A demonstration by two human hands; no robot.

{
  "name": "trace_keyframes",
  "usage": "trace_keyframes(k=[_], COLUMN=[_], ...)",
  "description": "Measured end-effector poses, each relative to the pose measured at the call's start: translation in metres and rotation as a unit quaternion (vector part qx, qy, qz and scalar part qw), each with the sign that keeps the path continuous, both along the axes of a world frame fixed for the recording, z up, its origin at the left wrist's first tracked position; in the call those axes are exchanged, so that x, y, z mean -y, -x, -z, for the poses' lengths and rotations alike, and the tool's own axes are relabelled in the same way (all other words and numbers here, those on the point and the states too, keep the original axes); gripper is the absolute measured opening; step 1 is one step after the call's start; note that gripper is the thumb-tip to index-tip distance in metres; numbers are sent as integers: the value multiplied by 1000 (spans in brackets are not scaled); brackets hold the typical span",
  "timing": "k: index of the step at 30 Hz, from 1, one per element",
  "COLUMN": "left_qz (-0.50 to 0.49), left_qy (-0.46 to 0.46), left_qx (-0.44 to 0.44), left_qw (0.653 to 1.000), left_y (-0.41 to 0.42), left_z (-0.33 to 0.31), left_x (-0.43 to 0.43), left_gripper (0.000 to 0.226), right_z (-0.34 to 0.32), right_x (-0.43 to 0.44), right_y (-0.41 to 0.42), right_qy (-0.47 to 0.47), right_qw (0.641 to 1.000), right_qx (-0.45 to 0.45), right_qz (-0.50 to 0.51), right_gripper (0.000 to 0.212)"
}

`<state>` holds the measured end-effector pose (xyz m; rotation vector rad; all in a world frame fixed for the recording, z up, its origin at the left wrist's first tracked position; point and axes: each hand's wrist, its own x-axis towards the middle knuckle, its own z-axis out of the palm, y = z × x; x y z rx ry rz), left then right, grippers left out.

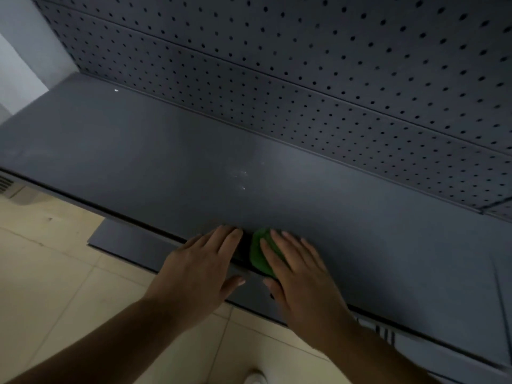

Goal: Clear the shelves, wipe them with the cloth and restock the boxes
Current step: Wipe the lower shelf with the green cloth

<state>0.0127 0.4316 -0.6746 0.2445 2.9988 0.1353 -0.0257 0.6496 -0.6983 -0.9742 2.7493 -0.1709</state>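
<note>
A dark grey shelf point(155, 162) runs across the view with nothing standing on it; pale dusty marks show near its middle. At its front edge lies a green cloth point(257, 254). My right hand point(299, 275) presses flat on the cloth with straight fingers, covering most of it. Just left of the cloth, my left hand point(202, 267) rests flat on the shelf's front edge, fingers straight. No boxes are in view.
A grey pegboard back panel point(332, 79) rises behind the shelf. A lower shelf edge point(122, 239) sticks out below the front lip. Beige floor tiles point(55, 273) lie beneath, and a white shoe tip point(256, 379) shows at the bottom.
</note>
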Motion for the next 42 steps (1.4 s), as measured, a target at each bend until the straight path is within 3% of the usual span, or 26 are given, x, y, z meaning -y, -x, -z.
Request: trace_keyframes(k=[4,5,7,8,13,16,18,21,27,36,42], left_qz=[-2,-1,-4,-9,-51,-74,-79,-83,-111,-108,-85], left_qy=[-1,1,6,7,25,59,67,49,12,50,71], left_qx=[5,2,-6,-9,-5,36,75,96,131,124,121], left_qw=[1000,1000,1000,1000,998,995,992,991,985,985,986], left_y=[0,-1,-5,-7,-8,-5,-4,-3,-2,-4,-2], left_z=[0,0,2,2,-4,-10,-10,-10,-11,-10,-7], left_x=[2,3,6,9,47,72,86,97,87,91,95], left_gripper=[88,87,82,79,69,71,73,92,109,66,65], right_z=[7,9,9,7,-20,-27,-25,-15,10,12,12], right_x=[-27,-35,-50,-60,-113,-149,-164,-161,-143,-59,19], right_y=[-18,-23,-35,-39,-38,-3,24,59,88,164,193], right_qy=[57,85,155,182,274,253,219,173,75,35,7], right_qw=[998,996,987,982,941,912,903,894,918,956,973], right_qx=[-12,-19,-42,-41,-8,12,7,-10,-24,-35,-26], right_qz=[-25,-25,-14,6,197,322,370,414,389,288,228], right_gripper=[72,69,44,38,47,44,59,61,76,83,83])
